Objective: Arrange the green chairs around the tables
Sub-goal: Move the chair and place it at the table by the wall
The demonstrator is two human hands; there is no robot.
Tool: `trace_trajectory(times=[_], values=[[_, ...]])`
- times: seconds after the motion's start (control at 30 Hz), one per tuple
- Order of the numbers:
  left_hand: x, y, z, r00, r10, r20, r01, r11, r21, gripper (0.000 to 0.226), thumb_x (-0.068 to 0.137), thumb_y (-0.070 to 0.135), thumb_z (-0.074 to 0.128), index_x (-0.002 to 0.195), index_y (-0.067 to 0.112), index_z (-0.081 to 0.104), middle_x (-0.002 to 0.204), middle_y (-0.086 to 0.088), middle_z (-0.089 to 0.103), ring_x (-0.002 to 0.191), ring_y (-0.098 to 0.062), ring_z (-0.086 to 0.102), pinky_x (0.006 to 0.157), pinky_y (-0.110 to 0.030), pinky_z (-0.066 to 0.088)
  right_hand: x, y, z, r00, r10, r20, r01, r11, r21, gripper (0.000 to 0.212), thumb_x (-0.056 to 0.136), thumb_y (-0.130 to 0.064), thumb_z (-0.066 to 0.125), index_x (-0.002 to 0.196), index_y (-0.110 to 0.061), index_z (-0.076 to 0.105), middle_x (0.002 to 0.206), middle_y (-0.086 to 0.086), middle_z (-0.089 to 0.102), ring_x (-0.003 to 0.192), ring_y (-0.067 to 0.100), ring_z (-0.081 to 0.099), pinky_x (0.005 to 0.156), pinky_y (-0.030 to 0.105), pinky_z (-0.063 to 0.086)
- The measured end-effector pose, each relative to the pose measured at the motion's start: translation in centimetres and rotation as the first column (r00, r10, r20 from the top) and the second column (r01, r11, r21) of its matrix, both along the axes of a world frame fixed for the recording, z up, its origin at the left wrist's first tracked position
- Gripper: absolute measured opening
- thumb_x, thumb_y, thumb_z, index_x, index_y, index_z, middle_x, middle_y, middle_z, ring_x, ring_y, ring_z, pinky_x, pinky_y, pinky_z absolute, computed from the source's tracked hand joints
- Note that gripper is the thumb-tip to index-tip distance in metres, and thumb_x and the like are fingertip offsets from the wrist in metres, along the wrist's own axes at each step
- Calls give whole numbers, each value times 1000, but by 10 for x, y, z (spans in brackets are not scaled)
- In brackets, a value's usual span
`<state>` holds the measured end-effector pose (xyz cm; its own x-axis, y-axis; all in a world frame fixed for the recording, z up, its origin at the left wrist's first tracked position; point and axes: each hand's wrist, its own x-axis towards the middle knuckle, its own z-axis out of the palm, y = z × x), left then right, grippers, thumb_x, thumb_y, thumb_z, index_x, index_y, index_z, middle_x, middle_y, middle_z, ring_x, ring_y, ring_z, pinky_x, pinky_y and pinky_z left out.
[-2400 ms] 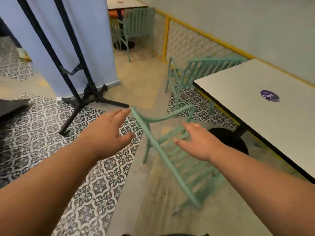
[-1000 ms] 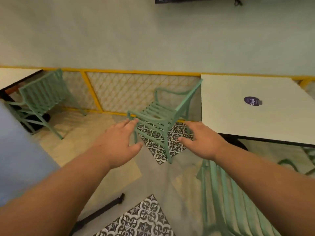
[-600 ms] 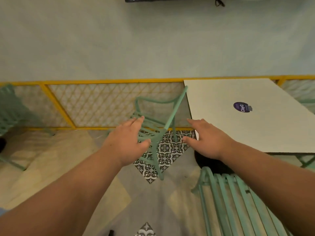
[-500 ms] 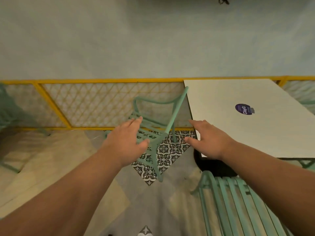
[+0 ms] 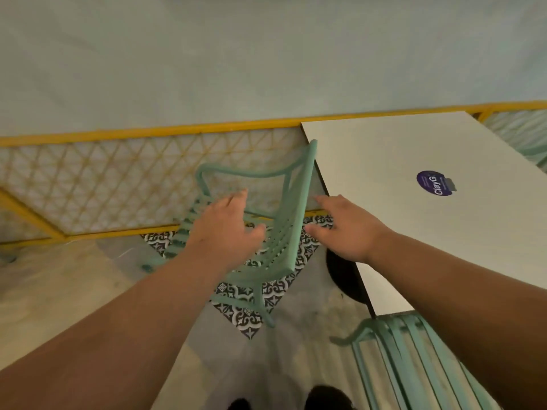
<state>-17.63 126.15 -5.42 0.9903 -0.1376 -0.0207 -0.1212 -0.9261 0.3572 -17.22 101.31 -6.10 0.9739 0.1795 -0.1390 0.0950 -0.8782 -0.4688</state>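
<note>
Pale green wall (image 5: 266, 54), smooth and matte, fills the upper half of what we see. A yellow metal railing (image 5: 148, 133) of diamond mesh runs along its foot. Below us the floor (image 5: 59, 291) is worn beige and grey, broken by a patch of black-and-white patterned tile (image 5: 245, 318).

At right stands a white table (image 5: 414, 232) with a flat top and a thin dark edge. A slatted green chair (image 5: 299, 214) looks tilted over the patterned tile. Its back's top rail slants up beside the table's left edge, near the far corner, and open floor lies to its left. Another green chair (image 5: 414, 365) with long slats sits at the table's near edge, under our right arm.

Our left hand (image 5: 225, 232) and right hand (image 5: 346, 229) reach out apart with fingers straight, one on each side of the tilted chair's back. We cannot tell whether either touches it. A round purple sticker (image 5: 435, 183) lies flat on the tabletop.
</note>
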Motion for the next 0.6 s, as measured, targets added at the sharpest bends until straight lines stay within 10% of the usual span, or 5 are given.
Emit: trace_trajectory(times=[0.3, 0.6], values=[[48, -103, -107, 958, -5, -285, -20, 996, -86, 84, 86, 49, 68, 153, 18, 29, 144, -9, 49, 128, -31, 51, 103, -50, 47, 102, -25, -89, 976, 121, -179, -139, 986, -95, 67, 81, -20, 72, 144, -24, 49, 121, 4, 52, 126, 29, 48, 101, 37, 47], [57, -135, -189, 982, 97, -162, -91, 995, 45, 97, 90, 15, 65, 159, 18, -2, 159, -9, 35, 123, -30, 58, 94, -45, 52, 180, -24, -141, 946, 293, -137, -323, 889, -324, 96, 83, -33, 78, 160, -20, 23, 169, 9, 10, 156, 34, 0, 125, 52, 18]])
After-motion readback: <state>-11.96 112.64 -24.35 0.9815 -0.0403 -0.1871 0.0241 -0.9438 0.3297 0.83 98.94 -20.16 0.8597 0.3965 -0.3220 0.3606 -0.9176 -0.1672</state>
